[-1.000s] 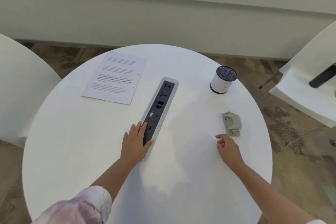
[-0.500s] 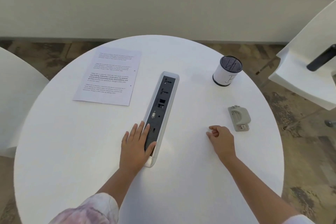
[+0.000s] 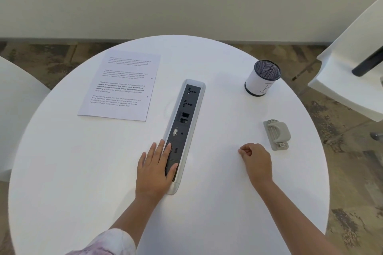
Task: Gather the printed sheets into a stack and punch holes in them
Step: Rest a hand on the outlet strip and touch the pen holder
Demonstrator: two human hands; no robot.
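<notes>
A printed sheet (image 3: 121,86) lies flat on the far left of the round white table (image 3: 83,172); whether more sheets lie under it cannot be told. A small grey hole punch (image 3: 276,134) sits at the right side of the table. My left hand (image 3: 154,168) rests flat with straight fingers on the near end of the table's socket strip (image 3: 184,122). My right hand (image 3: 257,161) rests on the table with its fingers curled and holds nothing, a short way to the near left of the punch.
A white pen cup with a dark mesh rim (image 3: 262,77) stands at the far right of the table. White chairs stand at the left (image 3: 14,114) and right (image 3: 352,72). A pale wall runs behind the table.
The camera has tilted and shifted, so the table sits lower and more centred in view. Both hands stay about where they were on the table.
</notes>
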